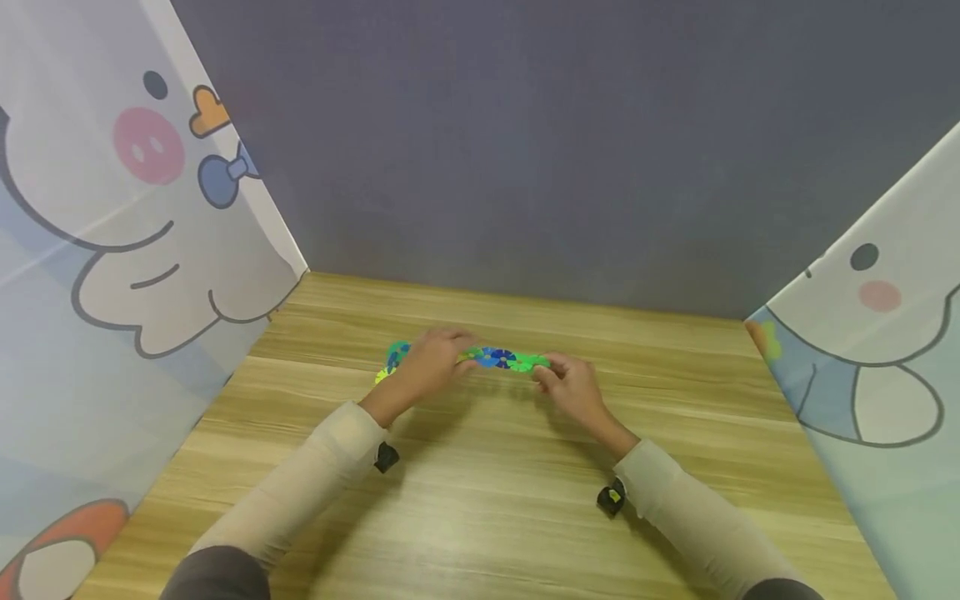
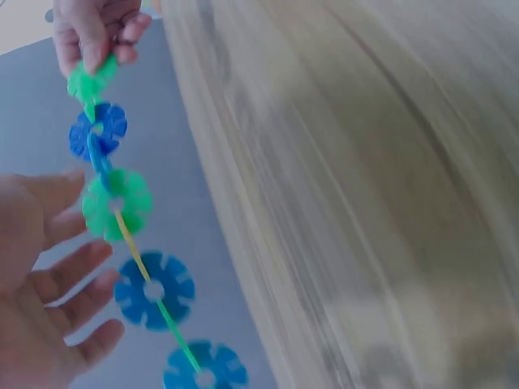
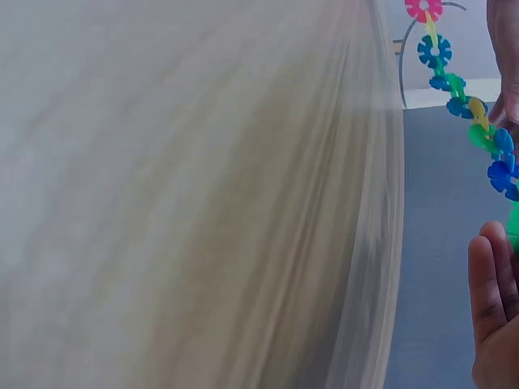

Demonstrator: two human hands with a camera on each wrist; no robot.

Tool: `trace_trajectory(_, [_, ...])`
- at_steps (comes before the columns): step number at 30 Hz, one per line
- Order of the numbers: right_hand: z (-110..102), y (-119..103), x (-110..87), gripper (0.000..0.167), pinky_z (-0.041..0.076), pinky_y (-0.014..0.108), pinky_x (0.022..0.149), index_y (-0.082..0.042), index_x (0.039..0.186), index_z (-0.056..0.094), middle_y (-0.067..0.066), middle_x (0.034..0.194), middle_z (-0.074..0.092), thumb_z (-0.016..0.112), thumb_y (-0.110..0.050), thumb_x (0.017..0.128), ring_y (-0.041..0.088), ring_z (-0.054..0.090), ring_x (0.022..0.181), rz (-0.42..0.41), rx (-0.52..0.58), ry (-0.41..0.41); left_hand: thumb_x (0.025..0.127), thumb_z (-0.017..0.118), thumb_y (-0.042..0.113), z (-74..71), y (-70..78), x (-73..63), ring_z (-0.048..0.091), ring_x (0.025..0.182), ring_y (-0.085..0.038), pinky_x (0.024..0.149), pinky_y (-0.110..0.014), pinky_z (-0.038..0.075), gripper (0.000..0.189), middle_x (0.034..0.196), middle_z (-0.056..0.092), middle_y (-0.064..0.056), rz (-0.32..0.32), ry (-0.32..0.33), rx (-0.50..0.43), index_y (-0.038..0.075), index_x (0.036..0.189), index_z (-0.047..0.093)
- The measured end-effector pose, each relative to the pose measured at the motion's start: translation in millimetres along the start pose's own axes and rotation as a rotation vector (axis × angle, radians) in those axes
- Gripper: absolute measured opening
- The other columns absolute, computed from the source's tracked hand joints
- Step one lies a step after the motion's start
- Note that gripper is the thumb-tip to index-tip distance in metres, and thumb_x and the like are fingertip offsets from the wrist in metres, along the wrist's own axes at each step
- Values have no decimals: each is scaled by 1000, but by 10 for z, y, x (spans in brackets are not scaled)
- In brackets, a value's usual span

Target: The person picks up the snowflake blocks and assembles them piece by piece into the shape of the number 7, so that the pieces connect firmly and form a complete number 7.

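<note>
A chain of interlocking plastic snowflake discs (image 1: pixel 502 358), in greens, blues and yellow, stretches between the two hands. My right hand (image 1: pixel 573 385) pinches the green disc (image 2: pixel 91 79) at its right end between thumb and fingers. Farther along the chain is my left hand (image 1: pixel 435 362), its fingers loosely spread beside the discs; in the left wrist view a fingertip comes right up to a green disc (image 2: pixel 117 204). Past the left hand the chain carries on, with a yellow disc (image 1: pixel 382 376) showing in the head view and a pink disc (image 3: pixel 423 8) in the right wrist view.
Beneath the hands is a wood-grain table (image 1: pixel 480 500). A grey panel (image 1: pixel 525 150) rises behind it, and side panels with cartoon prints (image 1: pixel 150 192) stand to the left and right. Small black devices (image 1: pixel 611 498) hang at both wrists.
</note>
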State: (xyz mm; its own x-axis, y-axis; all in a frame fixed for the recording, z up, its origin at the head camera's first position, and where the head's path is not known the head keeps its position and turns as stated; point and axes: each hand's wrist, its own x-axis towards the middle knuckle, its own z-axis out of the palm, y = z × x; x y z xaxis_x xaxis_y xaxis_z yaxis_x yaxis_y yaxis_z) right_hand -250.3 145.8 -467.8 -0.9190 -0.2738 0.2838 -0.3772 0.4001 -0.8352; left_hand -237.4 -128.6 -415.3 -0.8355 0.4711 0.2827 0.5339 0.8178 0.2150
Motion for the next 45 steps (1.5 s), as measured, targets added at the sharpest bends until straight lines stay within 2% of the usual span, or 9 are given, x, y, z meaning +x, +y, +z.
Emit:
trace_trajectory(4, [-29,27,-2,12,61,27,58,5,102,73,24,83,75,67,-4,97,27,72,64,54,31,36,91,78,18,-56,-125,-55,66,115,-36,95,-55,57,39,126,69,-17,-43,99,41,6,127,70])
trace_trajectory(8, [-84,-28,-6,15,64,41,63,8,108,71,30,87,74,65,-2,98,30,73,67,115,59,56,90,78,12,-117,-257,-131,68,105,-37,77,-43,61,46,128,63,-28,-149,138,54,-3,131,65])
trace_trajectory(12, [-158,-212,-49,17,63,50,68,12,110,69,35,91,72,63,1,98,35,73,70,139,74,55,94,71,12,-164,-354,-208,66,94,-34,64,-34,57,56,131,55,-34,-301,55,-12,-7,143,52])
trace_trajectory(19, [-228,-356,-109,18,64,42,64,13,111,69,35,90,72,63,1,98,33,74,67,126,70,88,99,66,13,-242,-404,-316,61,116,-44,90,-49,60,61,135,54,-34,-433,-87,-185,-7,150,41])
trace_trajectory(27, [-190,5,-76,21,63,27,61,12,115,68,33,91,73,63,-2,100,14,72,63,156,98,132,98,64,7,-236,-434,-367,55,87,-26,69,-34,52,54,122,63,-27,-453,-99,-201,-6,147,46])
trace_trajectory(33, [-187,111,-110,18,61,23,59,8,111,70,29,88,75,65,-5,99,4,68,60,134,105,138,96,62,-1,-230,-440,-322,43,62,-16,55,-27,41,47,72,57,-9,-391,-60,-152,-8,141,53])
trace_trajectory(36, [-193,96,-153,15,61,23,59,7,107,71,29,85,74,65,-5,99,6,68,61,131,97,117,97,56,-3,-228,-441,-298,48,65,-19,58,-29,45,44,80,64,-15,-383,-67,-131,-8,141,54])
trace_trajectory(40, [-196,33,-232,11,60,24,58,6,101,70,24,79,74,66,-3,98,7,67,61,78,71,77,98,53,-6,-200,-466,-237,57,83,-27,65,-32,51,46,118,66,-30,-413,-97,-135,-5,144,52])
trace_trajectory(45, [-247,-111,-335,5,57,26,54,-2,96,70,10,72,73,69,-7,96,7,66,60,-40,-42,-31,92,56,-15,-168,-520,-93,51,77,-24,56,-27,44,53,110,65,-29,-400,-52,-117,-3,143,54])
